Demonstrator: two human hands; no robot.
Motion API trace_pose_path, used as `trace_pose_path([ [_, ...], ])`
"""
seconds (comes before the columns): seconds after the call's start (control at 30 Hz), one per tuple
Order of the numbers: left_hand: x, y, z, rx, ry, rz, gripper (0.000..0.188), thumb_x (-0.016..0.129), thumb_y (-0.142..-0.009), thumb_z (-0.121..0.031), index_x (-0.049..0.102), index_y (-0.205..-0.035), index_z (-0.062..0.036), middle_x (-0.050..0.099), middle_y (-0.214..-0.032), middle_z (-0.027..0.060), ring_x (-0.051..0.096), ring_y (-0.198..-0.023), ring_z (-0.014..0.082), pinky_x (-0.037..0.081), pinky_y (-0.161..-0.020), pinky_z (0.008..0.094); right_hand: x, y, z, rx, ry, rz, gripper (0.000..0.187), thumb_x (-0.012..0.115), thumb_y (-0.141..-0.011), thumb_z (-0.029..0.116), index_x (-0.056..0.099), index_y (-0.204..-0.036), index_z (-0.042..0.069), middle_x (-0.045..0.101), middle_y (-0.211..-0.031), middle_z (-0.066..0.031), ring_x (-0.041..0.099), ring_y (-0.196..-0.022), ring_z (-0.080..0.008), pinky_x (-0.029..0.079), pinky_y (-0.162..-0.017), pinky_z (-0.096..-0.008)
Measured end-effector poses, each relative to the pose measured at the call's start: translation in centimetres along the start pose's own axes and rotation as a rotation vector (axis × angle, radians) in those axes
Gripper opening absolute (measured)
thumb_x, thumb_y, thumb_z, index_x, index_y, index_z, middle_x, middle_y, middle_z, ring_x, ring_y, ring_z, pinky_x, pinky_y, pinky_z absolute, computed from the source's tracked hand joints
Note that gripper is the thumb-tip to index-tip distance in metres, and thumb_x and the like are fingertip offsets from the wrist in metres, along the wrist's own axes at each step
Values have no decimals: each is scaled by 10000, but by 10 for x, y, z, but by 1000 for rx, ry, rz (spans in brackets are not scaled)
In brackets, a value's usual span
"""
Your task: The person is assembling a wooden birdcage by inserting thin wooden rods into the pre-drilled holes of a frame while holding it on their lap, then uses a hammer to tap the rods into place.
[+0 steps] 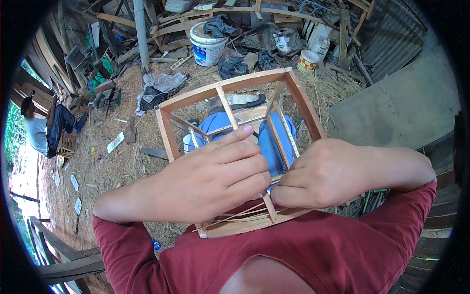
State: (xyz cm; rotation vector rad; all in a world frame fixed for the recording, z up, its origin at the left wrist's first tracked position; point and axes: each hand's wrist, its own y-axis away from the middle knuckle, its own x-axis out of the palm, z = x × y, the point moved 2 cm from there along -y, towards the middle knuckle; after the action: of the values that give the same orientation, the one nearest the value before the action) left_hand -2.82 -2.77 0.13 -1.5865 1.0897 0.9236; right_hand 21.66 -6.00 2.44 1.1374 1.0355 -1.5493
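A wooden frame (223, 88) of reddish-brown bars and thinner cross slats sits in front of my chest, over my lap. My left hand (215, 171) lies across its middle, index finger fairly straight and the other fingers curled in. Beside it my right hand (318, 174) is closed in a fist at the frame's right side. The fingers of both meet near a thin strip (277, 178); whether either grips it is hidden. A middle slat (268, 206) runs beneath my left fingers. Several slender sticks (240, 214) lie near the bar closest to me.
Straw covers the floor (112, 166). A white bucket (207, 49) and a smaller yellow-and-red tub (307, 61) stand beyond the frame, near dark rags and scrap wood. A saw blade (154, 153) lies to the left. Farther left, another person (41, 130) sits. A grey sheet (391, 103) leans at right.
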Motion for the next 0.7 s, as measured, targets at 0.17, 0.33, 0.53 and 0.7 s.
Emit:
trace_pose_path([
  [0.17,0,0,0,15,5,-26,316,741,-960,-182,680,-1244,-59,663,-1274,94,644,-1304,297,368,-1322,634,-1,0,1,4,29,9,185,688,-917,228,622,-948,58,682,-784,-69,768,-731,-273,611,-580,-422],
  [0.33,1,1,0,23,27,-19,316,728,-965,-183,673,-1247,-51,660,-1264,97,642,-1301,302,372,-1322,631,1,1,1,-12,42,26,180,682,-914,214,623,-969,54,680,-789,-66,765,-724,-262,608,-572,-414],
  [0.53,0,0,4,44,28,-43,308,699,-981,-177,661,-1255,-41,645,-1246,111,630,-1298,303,374,-1323,624,-1,1,0,-8,40,18,175,683,-911,205,631,-988,56,677,-798,-57,759,-721,-250,594,-570,-400],
  [0.7,5,-1,8,67,37,-84,318,684,-986,-193,654,-1259,-32,640,-1247,124,624,-1291,303,371,-1323,621,-8,3,-1,-6,66,60,155,683,-914,197,629,-988,72,666,-796,-43,750,-715,-231,579,-567,-392],
])
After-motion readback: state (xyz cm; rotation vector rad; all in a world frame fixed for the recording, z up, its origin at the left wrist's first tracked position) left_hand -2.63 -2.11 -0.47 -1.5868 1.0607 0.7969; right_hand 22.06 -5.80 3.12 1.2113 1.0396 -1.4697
